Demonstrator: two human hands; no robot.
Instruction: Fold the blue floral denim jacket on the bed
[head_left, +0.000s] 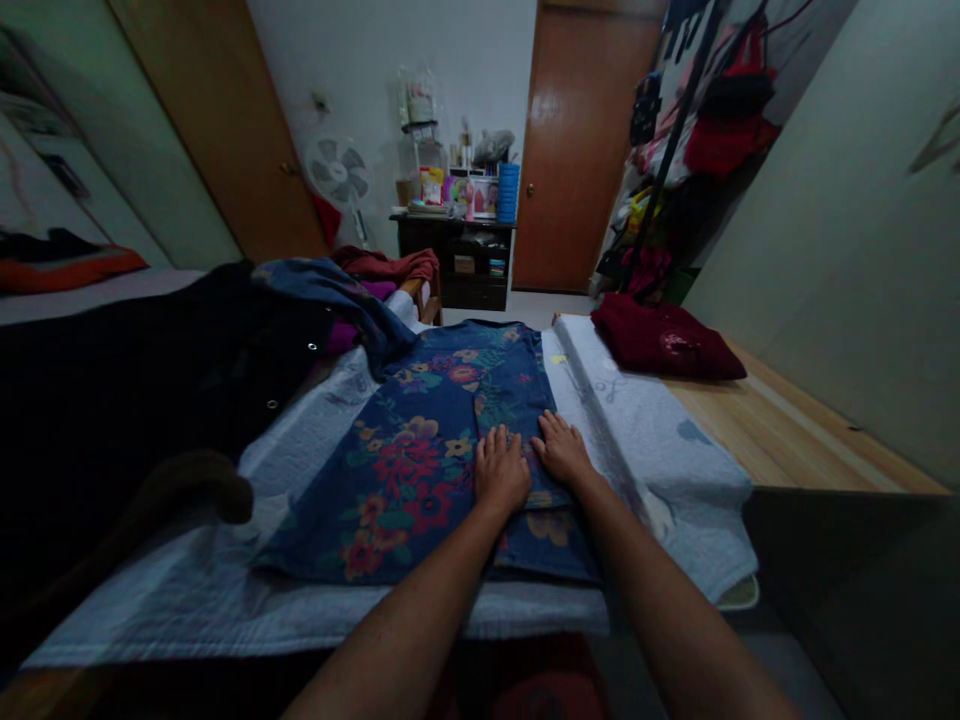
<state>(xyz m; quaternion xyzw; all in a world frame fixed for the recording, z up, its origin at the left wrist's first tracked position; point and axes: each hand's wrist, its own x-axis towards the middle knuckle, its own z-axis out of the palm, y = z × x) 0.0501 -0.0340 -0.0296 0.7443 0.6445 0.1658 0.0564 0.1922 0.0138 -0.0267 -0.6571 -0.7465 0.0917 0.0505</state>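
A grey sheet [311,430] spreads beneath everything. Black clothing [150,380] is heaped toward nine o'clock; the blue floral garment [405,455] lies flat mid-sheet, one sleeve trailing to eleven o'clock. A folded maroon garment [667,338] sits at two o'clock from it. Left hand [502,468] and right hand [564,450] press open, palms down, on the floral garment's folded-over strip, toward three o'clock.

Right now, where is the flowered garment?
The flowered garment lies centrally in the head view, on pale bedding, under the left hand and the right hand, right of the black cloth.
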